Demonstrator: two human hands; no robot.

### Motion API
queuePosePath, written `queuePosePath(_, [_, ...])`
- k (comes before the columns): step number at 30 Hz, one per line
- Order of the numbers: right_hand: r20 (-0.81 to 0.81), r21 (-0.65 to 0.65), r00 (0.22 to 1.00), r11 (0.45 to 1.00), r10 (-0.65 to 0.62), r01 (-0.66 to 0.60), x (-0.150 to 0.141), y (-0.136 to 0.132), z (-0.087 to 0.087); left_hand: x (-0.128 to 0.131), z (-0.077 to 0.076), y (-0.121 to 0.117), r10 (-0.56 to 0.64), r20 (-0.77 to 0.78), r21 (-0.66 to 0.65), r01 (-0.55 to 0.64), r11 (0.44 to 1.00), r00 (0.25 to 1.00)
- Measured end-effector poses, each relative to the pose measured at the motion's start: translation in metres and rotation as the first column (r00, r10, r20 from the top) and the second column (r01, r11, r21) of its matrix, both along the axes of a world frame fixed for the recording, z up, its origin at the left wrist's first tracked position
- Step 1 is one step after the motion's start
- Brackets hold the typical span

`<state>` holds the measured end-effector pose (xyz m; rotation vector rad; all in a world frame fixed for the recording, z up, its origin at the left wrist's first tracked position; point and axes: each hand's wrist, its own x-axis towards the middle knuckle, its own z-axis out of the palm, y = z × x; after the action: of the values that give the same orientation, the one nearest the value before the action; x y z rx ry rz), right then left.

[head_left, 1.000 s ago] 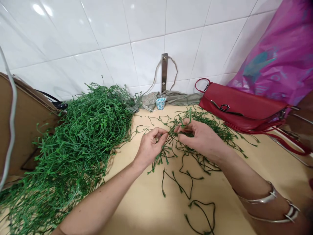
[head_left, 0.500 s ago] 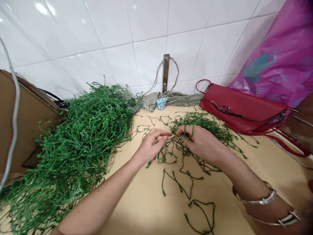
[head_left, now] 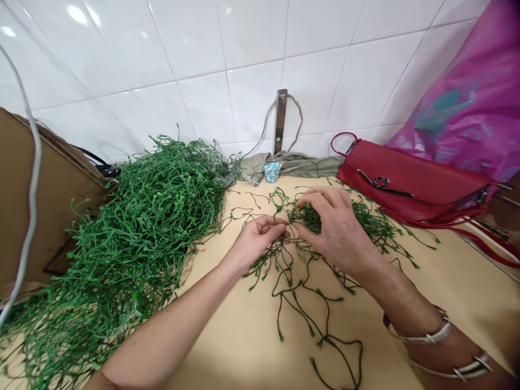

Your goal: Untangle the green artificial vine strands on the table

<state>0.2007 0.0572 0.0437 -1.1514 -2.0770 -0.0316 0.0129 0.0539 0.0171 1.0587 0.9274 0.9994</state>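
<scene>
Between the thumb and fingers of my left hand (head_left: 260, 238) is a bunch of thin green cords (head_left: 270, 262) with frayed, knotted ends. Some of them loop up above the fingertips and others hang down over the table. My right hand (head_left: 335, 230) is just to the right, its thumb and fingers spread apart with nothing visible gripped. Its thumb tip comes close to the left fingertips; whether it touches a cord I cannot tell. A loose pile of green cords (head_left: 374, 225) lies behind and beneath my right hand. Several single cords (head_left: 325, 314) lie nearer on the table.
A large green heap of cords (head_left: 162, 216) covers the left side, against a cardboard box (head_left: 36, 211). At the back stand a small blue-and-white cup (head_left: 272, 171) and a grey cloth (head_left: 312, 165). A red handbag (head_left: 414, 179) and a purple plastic bag (head_left: 459, 103) occupy the right.
My right hand has opened and released the cord it held, lifting slightly. My left hand keeps its pinch on the bunch. Loose cords in front have shifted a little, and the view has turned slightly left.
</scene>
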Motion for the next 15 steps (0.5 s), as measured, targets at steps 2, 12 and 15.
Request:
queuePosePath(2, [0.035,0.012,0.999,1.0,0.013,-0.014,0.001,0.0,0.001,0.0,0.0,0.0,0.005,0.045,-0.064,-0.002,0.998,0.999])
queuePosePath(12, [0.322,0.028,0.947,1.0,-0.003,-0.006,0.0,0.001,-0.006,0.0,0.0,-0.001,-0.042,-0.074,-0.027,0.04,0.999,0.996])
queuePosePath(15, [0.32,0.032,0.945,0.998,-0.07,0.063,0.025,0.014,-0.006,-0.001,0.005,-0.005,-0.085,-0.052,-0.061,0.082,0.995,0.995])
